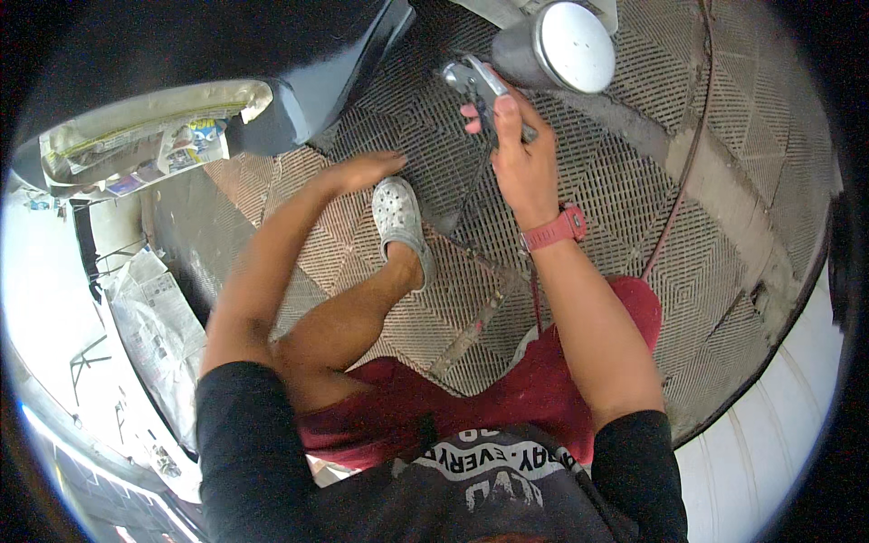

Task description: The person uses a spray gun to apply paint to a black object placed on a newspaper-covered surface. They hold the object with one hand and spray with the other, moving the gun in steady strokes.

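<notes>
My right hand (525, 163) is wrapped round the handle of a silver spray gun (484, 81) at the top, a little right of the middle. Beside the gun's head is a dark grey cup with a round white lid (576, 47), tilted toward me. My left hand (367, 170) holds nothing; its fingers stretch out to the right, just above my grey clog (398, 213). Beyond it lies the edge of a glossy dark car body panel (312, 95). Newspaper and tape masking (136, 149) covers a long opening in that panel.
Patterned matting (434, 335) covers the floor under my feet. A thin reddish hose (695, 145) runs down the right side toward my leg. More newspaper (158, 312) hangs at the left, by a bright white area. A pale band (769, 389) borders the lower right.
</notes>
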Demonstrator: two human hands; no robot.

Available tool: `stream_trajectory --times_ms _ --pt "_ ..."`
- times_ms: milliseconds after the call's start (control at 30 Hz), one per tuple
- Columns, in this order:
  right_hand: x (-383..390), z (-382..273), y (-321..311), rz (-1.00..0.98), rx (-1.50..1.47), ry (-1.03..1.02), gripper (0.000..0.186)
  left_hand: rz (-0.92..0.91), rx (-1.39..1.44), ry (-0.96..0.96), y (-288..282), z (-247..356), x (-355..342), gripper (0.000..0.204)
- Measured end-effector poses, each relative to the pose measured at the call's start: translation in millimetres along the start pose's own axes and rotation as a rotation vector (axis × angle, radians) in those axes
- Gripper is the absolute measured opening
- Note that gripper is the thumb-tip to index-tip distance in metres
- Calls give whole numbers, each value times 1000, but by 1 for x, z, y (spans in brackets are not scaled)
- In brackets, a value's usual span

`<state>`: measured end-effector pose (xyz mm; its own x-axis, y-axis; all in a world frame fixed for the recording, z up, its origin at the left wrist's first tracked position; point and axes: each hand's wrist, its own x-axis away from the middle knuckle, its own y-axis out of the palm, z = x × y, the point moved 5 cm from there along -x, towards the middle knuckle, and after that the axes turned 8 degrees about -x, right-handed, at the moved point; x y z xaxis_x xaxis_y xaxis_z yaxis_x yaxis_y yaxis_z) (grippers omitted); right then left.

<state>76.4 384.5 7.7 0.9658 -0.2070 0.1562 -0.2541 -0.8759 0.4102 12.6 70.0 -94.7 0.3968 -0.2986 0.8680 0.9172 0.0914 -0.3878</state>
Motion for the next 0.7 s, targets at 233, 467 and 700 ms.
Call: stream_trajectory --times_ms 233,467,700 --pt "5 7 17 -94 22 -84 54 161 105 -428 86 -202 153 85" --pt "14 10 16 -121 35 -80 57 143 1213 -693 312 -230 197 77" --pt "10 10 5 -86 98 -47 56 31 1390 -777 420 -176 281 80"
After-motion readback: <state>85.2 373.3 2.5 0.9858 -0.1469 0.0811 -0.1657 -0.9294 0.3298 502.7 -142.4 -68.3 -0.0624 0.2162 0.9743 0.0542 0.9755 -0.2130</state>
